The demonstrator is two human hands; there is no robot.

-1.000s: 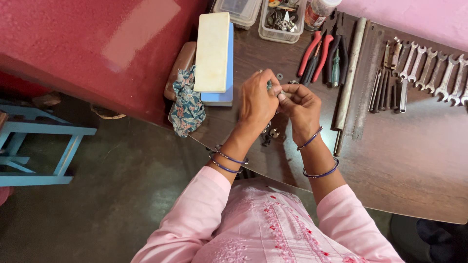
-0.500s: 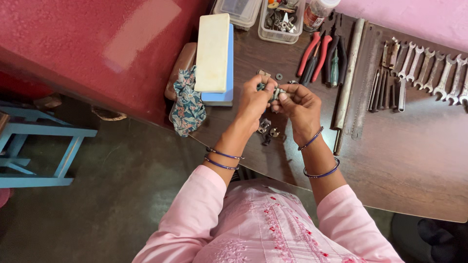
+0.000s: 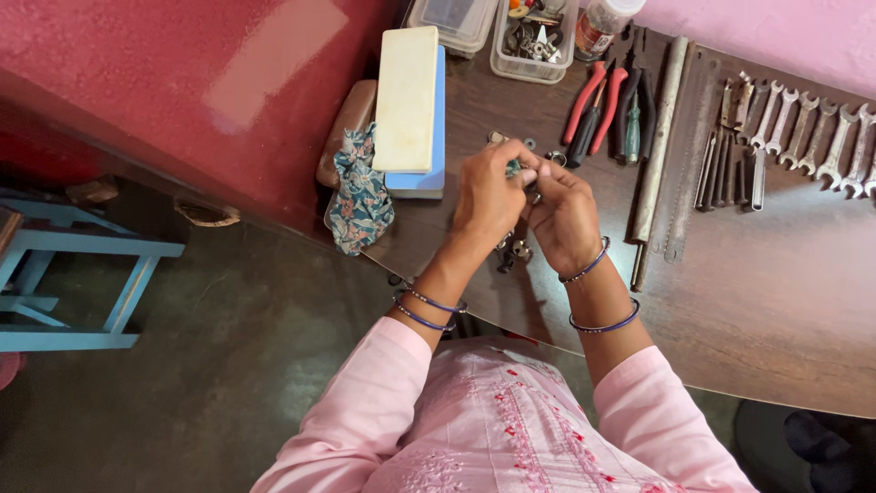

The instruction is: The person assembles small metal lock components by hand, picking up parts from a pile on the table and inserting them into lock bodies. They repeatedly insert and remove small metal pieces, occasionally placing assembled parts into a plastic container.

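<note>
My left hand (image 3: 490, 196) and my right hand (image 3: 564, 215) meet above a dark wooden table (image 3: 776, 310). Between their fingertips they pinch a small metal part (image 3: 520, 170), mostly hidden by the fingers. Several small metal nuts and bits (image 3: 516, 248) lie on the table just under my hands, and a few more loose metal pieces (image 3: 552, 156) lie just beyond them. Both wrists wear thin bangles.
A cream and blue box (image 3: 411, 105) and a patterned cloth (image 3: 362, 196) lie left of my hands. Red-handled pliers (image 3: 598, 105), a long metal bar (image 3: 657, 137), a row of spanners (image 3: 794, 137) and clear plastic containers (image 3: 534, 32) lie beyond. A blue stool (image 3: 73, 283) stands on the floor at left.
My hands have stayed together over the same spot, with the fingers shifting slightly around the small part. Nothing else has moved.
</note>
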